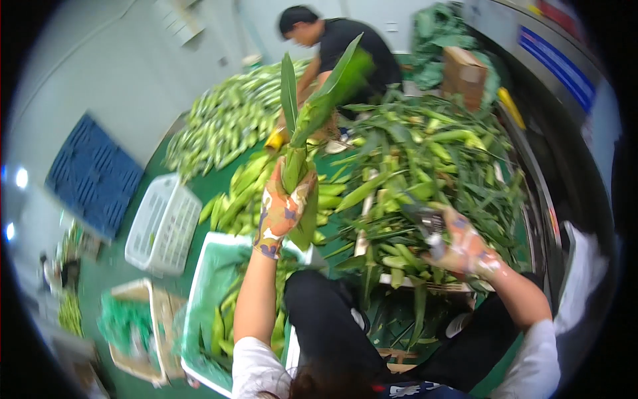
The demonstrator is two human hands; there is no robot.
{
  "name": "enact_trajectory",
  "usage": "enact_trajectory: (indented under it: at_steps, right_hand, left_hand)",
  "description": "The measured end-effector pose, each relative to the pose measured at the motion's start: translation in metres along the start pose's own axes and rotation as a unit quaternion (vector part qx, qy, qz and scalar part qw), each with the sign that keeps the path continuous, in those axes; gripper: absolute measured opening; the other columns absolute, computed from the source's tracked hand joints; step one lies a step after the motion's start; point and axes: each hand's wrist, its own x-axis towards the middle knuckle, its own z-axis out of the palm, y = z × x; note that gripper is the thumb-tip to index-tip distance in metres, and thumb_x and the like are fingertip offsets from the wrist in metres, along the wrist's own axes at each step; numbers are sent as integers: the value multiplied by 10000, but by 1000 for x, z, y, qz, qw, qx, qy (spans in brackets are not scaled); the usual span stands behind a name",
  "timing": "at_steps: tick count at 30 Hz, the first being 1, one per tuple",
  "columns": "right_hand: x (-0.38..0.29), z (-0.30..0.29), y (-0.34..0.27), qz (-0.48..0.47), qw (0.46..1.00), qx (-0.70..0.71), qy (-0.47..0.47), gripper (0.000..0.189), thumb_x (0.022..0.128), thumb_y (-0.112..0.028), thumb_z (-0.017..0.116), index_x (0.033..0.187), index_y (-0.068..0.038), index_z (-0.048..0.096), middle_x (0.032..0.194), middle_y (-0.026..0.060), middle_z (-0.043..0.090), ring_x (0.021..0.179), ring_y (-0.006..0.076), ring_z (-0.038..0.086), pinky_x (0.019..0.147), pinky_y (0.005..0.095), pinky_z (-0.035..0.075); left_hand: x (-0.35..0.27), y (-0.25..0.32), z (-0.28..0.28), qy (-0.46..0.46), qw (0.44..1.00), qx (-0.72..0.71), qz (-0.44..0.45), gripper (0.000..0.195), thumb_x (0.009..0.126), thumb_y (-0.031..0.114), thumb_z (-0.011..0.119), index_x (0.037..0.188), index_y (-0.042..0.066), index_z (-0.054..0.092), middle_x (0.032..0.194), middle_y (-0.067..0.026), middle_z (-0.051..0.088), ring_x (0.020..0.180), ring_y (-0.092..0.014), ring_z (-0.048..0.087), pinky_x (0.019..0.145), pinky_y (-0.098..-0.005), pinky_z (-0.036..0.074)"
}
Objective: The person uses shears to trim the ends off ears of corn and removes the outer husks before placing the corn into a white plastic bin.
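My left hand [281,212], in a camouflage-patterned glove, grips an ear of corn in its green husk [296,167]. The ear stands upright, with long leaves spreading from its top. To the right, my right hand [467,244], gloved alike, is closed around a metal hand tool [432,230]; blur hides its exact kind. That tool is over the front of a large heap of leafy corn ears [423,149], apart from the held ear. Below my left forearm, a white foam box [197,304] with a green liner contains corn ears and leaves.
A person in black [361,50] bends over husked-in ears beyond my left hand. Rows of corn [224,119] cover the back left floor. At left stand a white plastic crate [159,234], a blue pallet [94,174] and a beige crate [134,369]. A cardboard box [463,75] is behind the heap.
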Motion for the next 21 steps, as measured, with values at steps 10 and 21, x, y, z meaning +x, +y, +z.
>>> enact_trajectory:
  at_steps: [10,21]
  right_hand:
    - [-3,-34,96,13,990,70,-122,989,646,-476,769,1315,93,313,1263,271,458,1171,344,474,1000,356,372]
    - [-7,-15,132,239,905,352,-31,316,695,-254,720,841,-32,549,693,27,571,642,141,507,609,314,432]
  left_hand:
    - [-4,-44,162,-484,874,25,18,374,941,326,449,1192,86,586,1243,-81,573,1163,-239,470,1046,-384,280]
    - [-6,-30,195,-356,902,-138,-202,471,823,227,649,1192,-20,493,1005,-108,647,829,-186,636,709,-299,532]
